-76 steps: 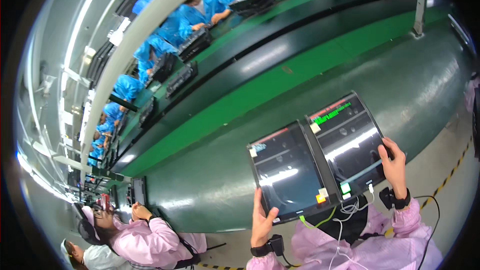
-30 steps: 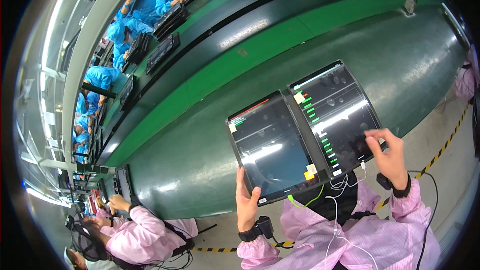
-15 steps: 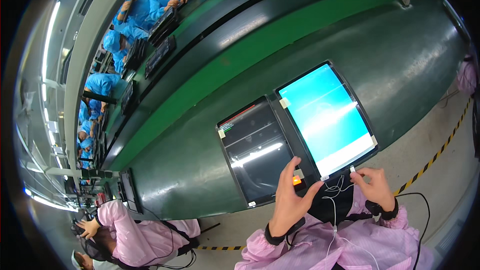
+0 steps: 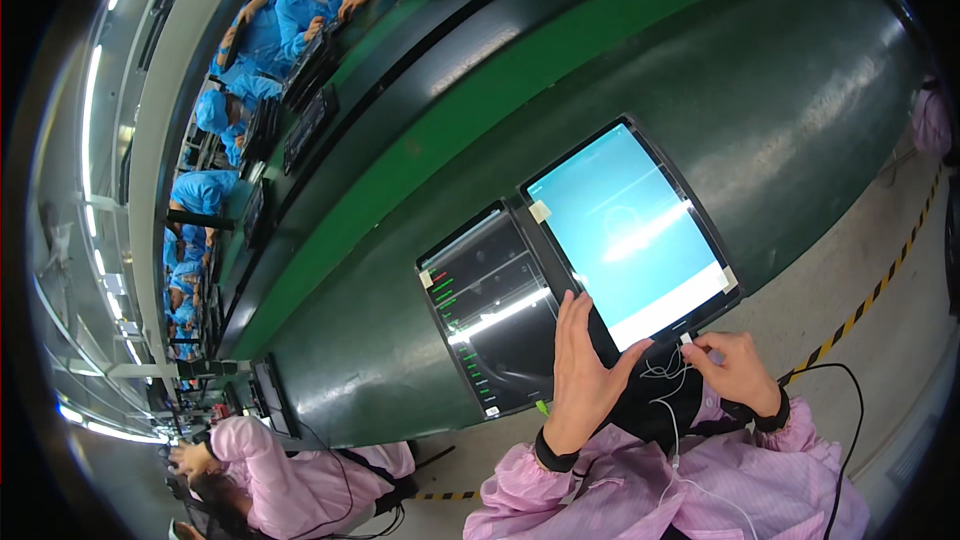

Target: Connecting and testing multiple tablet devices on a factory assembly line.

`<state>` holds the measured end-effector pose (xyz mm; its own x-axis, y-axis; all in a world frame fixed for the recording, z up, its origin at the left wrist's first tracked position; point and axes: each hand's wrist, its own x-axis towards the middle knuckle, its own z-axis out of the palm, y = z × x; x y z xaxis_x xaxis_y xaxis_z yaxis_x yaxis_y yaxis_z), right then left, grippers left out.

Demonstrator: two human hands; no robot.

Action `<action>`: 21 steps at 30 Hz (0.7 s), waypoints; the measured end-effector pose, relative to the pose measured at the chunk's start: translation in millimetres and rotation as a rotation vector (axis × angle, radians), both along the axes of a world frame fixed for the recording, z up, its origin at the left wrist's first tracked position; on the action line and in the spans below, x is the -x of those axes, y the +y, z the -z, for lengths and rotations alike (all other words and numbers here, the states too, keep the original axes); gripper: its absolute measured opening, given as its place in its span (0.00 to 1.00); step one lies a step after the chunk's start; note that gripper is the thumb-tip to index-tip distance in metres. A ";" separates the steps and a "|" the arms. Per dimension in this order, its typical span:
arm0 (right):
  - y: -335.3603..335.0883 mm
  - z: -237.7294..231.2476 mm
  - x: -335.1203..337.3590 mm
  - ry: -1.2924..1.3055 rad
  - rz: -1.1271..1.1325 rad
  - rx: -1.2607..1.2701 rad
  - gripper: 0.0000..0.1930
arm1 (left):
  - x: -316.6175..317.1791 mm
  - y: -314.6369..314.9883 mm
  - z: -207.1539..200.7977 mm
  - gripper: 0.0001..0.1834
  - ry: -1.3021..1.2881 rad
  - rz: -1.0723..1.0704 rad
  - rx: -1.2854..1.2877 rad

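Two tablets on green bench, left hand spread flat, right hand pinching white cable

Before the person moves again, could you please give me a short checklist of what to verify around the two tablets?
1. Right tablet lit: ok, its screen shows plain light blue.
2. Left tablet lit: ok, dark screen with green bars along its left edge.
3. Left hand placement: ok, open palm, fingers resting at the seam between the tablets.
4. Right hand on the white cable: ok, it pinches the plug end at the right tablet's lower corner.
5. Plug fully seated: cannot tell, the hand covers it.
6. Both tablets flat on the green bench: ok.
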<state>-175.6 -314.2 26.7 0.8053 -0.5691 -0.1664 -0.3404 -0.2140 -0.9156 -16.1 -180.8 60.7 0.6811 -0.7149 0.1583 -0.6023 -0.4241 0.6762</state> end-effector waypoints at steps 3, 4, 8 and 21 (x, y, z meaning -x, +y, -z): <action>-0.2 2.9 1.4 -0.021 -0.013 0.005 0.10 | 0.1 4.3 -0.4 0.45 0.010 -0.010 -0.041; -0.5 3.5 1.8 -0.026 -0.019 0.009 0.10 | -0.2 5.0 -0.7 0.45 0.004 -0.012 -0.057; -1.2 5.2 1.8 -0.044 -0.022 0.014 0.10 | -2.9 3.9 -0.3 0.44 -0.028 0.049 -0.129; 1.4 10.2 2.7 -0.047 -0.019 -0.048 0.10 | 3.7 20.4 0.8 0.23 -0.105 0.147 0.070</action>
